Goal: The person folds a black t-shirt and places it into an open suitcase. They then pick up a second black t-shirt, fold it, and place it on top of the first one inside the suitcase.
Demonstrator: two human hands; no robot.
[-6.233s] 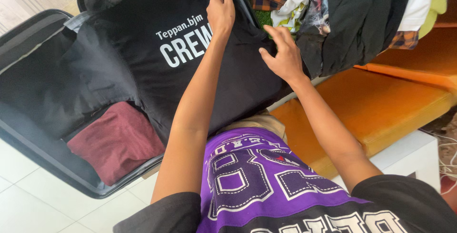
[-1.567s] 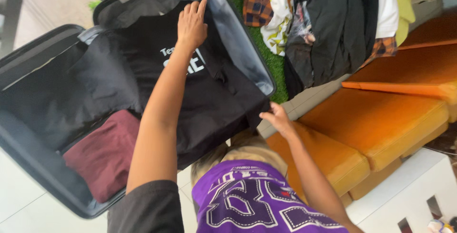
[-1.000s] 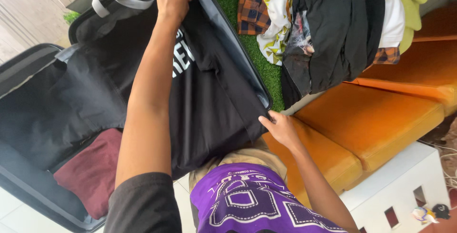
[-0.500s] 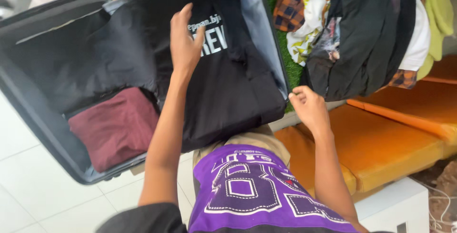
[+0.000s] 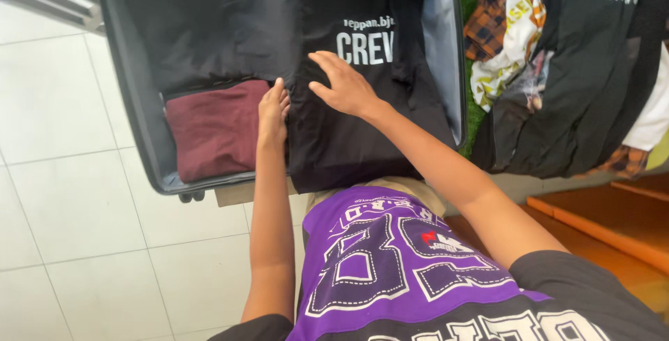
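An open dark suitcase (image 5: 132,97) lies on the tiled floor in front of me. A black t-shirt (image 5: 348,139) with white lettering is spread in its right part, its lower edge hanging over the rim. My right hand (image 5: 345,87) rests flat on the shirt, fingers spread. My left hand (image 5: 273,111) presses the shirt's left edge, next to a folded maroon garment (image 5: 216,128). Black clothing (image 5: 209,34) fills the case's upper left. A purple jersey (image 5: 390,257) with large numerals lies on my lap.
A heap of clothes (image 5: 557,69), black, plaid, white-and-yellow print, lies at the right on green turf (image 5: 474,114). An orange cushion (image 5: 606,215) is at the lower right. White floor tiles (image 5: 77,222) spread to the left.
My right hand has moved from the suitcase's right rim onto the black shirt. My left hand has slid down to the shirt's left edge. The view has shifted right.
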